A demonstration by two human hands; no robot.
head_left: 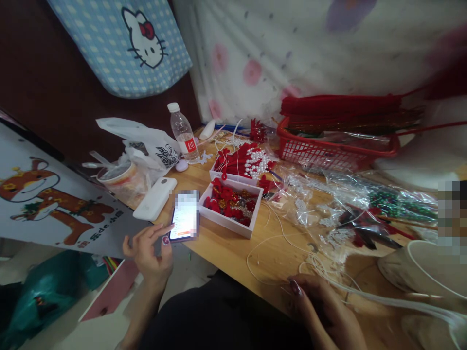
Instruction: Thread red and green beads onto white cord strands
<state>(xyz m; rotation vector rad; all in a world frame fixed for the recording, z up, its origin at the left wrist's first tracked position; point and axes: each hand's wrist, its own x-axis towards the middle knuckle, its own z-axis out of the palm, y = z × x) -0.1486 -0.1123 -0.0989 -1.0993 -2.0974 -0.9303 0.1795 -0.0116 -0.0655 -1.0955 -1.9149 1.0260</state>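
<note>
My left hand (153,250) is over the table's left front edge, its index finger stretched onto the lit screen of a phone (185,214) lying flat. The fingers are apart and grip nothing. Low on the right, my right hand (321,306) is closed at the table edge, thumb against curled fingers. A thin white cord (251,272) loops across the wood and meets its fingertips. Beside the phone stands a white box (228,226) of red and gold ornaments. Behind it, a second box (213,174) holds red cords with white beads (257,163).
A red basket (324,158) of red material stands at the back right. Clear plastic bags (302,199), black-handled pliers (368,233) and a white tub (412,265) crowd the right side. At left are a white power bank (155,198), a cup (116,175) and a water bottle (183,133).
</note>
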